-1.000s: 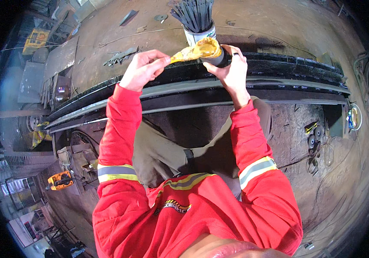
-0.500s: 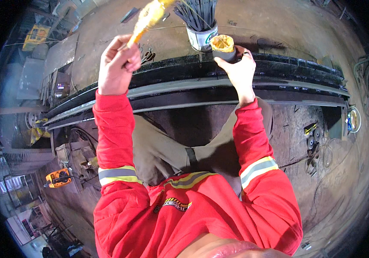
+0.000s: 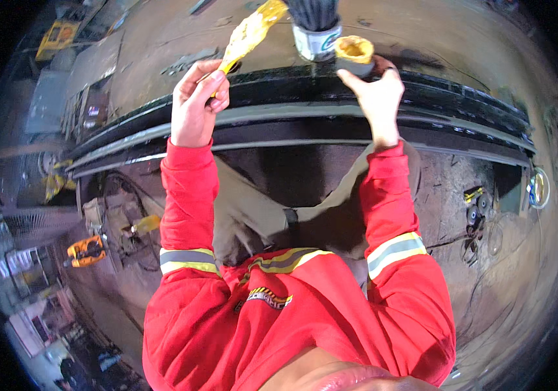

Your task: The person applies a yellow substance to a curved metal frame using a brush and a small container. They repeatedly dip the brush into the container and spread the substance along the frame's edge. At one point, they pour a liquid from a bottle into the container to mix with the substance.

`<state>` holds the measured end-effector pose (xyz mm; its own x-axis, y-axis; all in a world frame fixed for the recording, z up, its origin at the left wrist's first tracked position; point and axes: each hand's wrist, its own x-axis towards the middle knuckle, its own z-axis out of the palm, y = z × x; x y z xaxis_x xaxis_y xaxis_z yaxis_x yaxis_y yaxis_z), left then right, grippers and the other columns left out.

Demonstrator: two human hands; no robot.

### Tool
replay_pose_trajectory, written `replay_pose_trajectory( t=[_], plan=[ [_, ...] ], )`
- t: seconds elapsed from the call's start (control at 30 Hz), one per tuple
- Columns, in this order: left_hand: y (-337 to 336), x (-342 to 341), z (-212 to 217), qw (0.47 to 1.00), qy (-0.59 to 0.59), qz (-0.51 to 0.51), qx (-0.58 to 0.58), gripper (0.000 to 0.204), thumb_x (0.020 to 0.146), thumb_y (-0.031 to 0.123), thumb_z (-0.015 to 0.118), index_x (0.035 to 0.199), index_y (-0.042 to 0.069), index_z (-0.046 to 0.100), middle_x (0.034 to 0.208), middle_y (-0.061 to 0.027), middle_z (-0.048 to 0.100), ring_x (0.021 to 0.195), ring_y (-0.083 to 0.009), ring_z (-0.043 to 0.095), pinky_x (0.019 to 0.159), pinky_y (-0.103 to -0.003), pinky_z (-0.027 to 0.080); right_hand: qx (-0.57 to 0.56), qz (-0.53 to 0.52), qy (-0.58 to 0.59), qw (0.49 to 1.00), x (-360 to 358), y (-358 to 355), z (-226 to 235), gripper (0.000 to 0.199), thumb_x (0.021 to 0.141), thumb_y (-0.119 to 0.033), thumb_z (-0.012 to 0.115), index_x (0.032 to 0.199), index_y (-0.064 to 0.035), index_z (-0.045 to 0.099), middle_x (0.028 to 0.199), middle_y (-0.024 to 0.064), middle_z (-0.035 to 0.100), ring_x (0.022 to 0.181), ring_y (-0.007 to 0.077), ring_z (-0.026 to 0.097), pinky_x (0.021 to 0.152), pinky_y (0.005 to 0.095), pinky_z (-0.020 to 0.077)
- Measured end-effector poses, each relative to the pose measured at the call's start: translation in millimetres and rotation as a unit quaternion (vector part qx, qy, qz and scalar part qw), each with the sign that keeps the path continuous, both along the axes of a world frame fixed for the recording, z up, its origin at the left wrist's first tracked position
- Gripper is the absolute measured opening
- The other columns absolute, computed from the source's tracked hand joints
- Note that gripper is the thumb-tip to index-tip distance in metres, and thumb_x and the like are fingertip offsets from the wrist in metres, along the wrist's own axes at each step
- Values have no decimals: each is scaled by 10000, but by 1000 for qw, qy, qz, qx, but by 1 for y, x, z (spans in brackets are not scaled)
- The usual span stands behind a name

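Note:
My left hand [image 3: 199, 104] is closed around the lower end of a flat, stick-like tool [image 3: 251, 38] thickly smeared with yellow paste. The tool slants up and to the right, widening toward its tip; the smear hides its exact kind. In my right hand [image 3: 382, 94] is a small dark cup [image 3: 355, 67], its rim and inside coated with the same yellow. The cup and the tool are apart. Just beyond the cup stands a white bucket [image 3: 308, 43] full of long black strips [image 3: 315, 14]. Both hands are above a long black metal beam [image 3: 272, 85].
Grey metal rails [image 3: 279, 114] run crosswise between my legs and the beam. An orange device [image 3: 86, 251] and a yellow bottle-like item [image 3: 147, 225] lie at the left. Dark round wheels [image 3: 477, 212] and a white-rimmed round container [image 3: 538, 188] are at the right.
My left hand has shifted right with the tool, now nearer the cup. The right hand and cup appear slightly farther right and higher, with the view itself shifted too.

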<state>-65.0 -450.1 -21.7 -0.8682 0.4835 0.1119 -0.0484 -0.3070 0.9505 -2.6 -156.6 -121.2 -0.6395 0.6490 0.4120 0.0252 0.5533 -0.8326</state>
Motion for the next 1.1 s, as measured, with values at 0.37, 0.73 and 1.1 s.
replay_pose_trajectory(
  t=[0.37, 0.73, 1.1],
  plan=[
    [-162, 1, -99, 908, 93, 207, -352, 164, 850, 51, 711, 999, 4, 664, 803, -17, 653, 733, -61, 568, 666, -215, 442, 33, 11, -19, 999, 1, 3, -4, 642, 568, -322, 920, 1036, 37, 665, 965, 145, 684, 879, 233, 655, 825, 341, 509],
    [-173, -34, -120, 641, 162, 360, -659, 202, 766, 251, 720, 859, 72, 702, 805, -133, 702, 772, -314, 691, 701, -412, 537, 33, 26, -25, 999, 0, -1, 1, 616, 586, -293, 919, 1040, 32, 660, 987, 135, 683, 897, 215, 650, 843, 330, 502],
    [-103, -20, -131, 811, 186, 213, -512, 183, 736, 241, 741, 855, 109, 698, 794, -159, 684, 786, -352, 674, 692, -398, 529, 33, 27, -24, 999, 2, -7, 2, 597, 603, -268, 915, 1053, 27, 657, 993, 120, 680, 899, 195, 642, 850, 322, 498]
  ],
)
